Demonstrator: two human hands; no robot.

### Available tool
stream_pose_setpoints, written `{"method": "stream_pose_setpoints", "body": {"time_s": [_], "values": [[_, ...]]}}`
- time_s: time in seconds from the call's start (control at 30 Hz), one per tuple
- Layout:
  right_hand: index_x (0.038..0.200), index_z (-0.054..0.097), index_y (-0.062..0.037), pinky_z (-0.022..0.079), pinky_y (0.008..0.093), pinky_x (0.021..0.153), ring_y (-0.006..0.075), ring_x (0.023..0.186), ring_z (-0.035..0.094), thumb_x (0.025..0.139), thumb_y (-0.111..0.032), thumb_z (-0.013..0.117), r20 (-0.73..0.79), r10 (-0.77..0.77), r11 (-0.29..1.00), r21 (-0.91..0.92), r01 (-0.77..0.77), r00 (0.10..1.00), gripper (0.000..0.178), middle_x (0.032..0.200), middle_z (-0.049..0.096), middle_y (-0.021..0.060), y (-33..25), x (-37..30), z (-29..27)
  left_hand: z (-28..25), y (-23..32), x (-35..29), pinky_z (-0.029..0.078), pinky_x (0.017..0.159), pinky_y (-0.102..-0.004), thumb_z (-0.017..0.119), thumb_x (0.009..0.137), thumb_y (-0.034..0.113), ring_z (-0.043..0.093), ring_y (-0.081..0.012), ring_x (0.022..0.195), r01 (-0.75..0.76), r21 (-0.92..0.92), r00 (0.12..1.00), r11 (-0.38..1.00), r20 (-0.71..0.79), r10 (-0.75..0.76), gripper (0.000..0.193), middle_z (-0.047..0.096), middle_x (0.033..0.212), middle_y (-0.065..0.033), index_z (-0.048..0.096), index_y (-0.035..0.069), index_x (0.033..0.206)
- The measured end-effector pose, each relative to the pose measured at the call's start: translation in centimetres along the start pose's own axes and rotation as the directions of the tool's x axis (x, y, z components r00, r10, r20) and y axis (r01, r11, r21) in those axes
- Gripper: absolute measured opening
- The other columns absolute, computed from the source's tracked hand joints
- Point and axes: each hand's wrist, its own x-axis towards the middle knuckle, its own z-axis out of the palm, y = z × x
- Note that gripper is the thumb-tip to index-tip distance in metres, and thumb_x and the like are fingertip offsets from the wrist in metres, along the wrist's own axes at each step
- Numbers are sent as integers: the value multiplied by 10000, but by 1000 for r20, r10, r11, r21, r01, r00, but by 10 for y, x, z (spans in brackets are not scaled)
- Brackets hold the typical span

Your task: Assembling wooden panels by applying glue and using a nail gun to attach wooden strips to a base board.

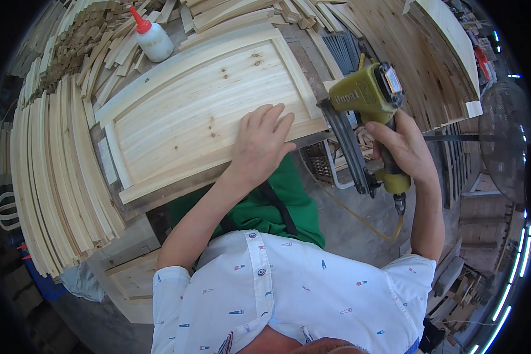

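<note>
Red-tipped bottle, contents unclear; right hand grips lettered nailer, left hand lies open on panel.

This is a woodworking workshop: long pale strips line the left of the table, cut wood pieces pile beyond a framed wooden panel, and a nail gun trails a yellow air hose.

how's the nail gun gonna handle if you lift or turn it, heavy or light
The nail gun is probably rigid and fairly heavy for its size, given its chunky body and long dark magazine. Turning it may bring a slight tug from the yellow hose, which is joined at the handle's end and looks flexible, hanging in a loose curve.
</note>
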Motion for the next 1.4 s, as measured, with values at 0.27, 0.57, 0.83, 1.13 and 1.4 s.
{"method": "stream_pose_setpoints", "body": {"time_s": [0.27, 0.57, 0.83, 1.13, 1.4], "values": [[1002, 533, 38, 475, 255, 511, 88, 552, 569, 932, -238, 603, 12, 12, 1000, -4, -12, 1000, 294, 702, 569, 34, 3, 8, 1, 32, -7, 3, 488, 772, -364, 730, 748, 23, 563, -279, 911, 47, -47, 998, 998, -28, -49, 342, 631, 1040, -108, 682, 22, 1086], [987, 525, 48, 474, 258, 501, 91, 557, 581, 935, -246, 605, -1, 17, 1000, -26, -17, 1000, 309, 673, 567, 33, 8, 13, 5, 52, -9, 15, 467, 789, -375, 721, 745, 1, 557, -287, 913, 67, -66, 994, 996, -86, -73, 315, 627, 1028, -113, 686, 13, 1057], [982, 513, 57, 469, 249, 492, 85, 550, 578, 928, -223, 613, -14, 21, 1000, 11, -21, 1000, 302, 678, 568, 39, 13, 10, 11, 59, 0, 24, 436, 873, -412, 745, 735, 73, 540, -324, 1010, 111, -90, 991, 990, -70, -117, 402, 592, 1130, -140, 647, 20, 1122], [989, 526, 44, 462, 250, 523, 90, 577, 569, 908, -184, 633, -3, 44, 983, 178, -43, 999, 264, 740, 583, 44, 17, -27, 16, 98, 30, 92, 382, 981, -443, 793, 681, 205, 479, -321, 1186, -56, -80, 998, 995, 8, 57, 518, 542, 1249, -140, 611, 39, 1137], [999, 525, 36, 469, 255, 515, 95, 570, 577, 897, -179, 642, 25, -74, 989, 129, 70, 997, 265, 743, 591, 45, -6, -22, 11, 61, 16, 108, 383, 996, -444, 758, 759, 246, 480, -319, 1204, -24, 35, 998, 999, -59, 26, 399, 568, 1247, -148, 676, 30, 1084]]}}
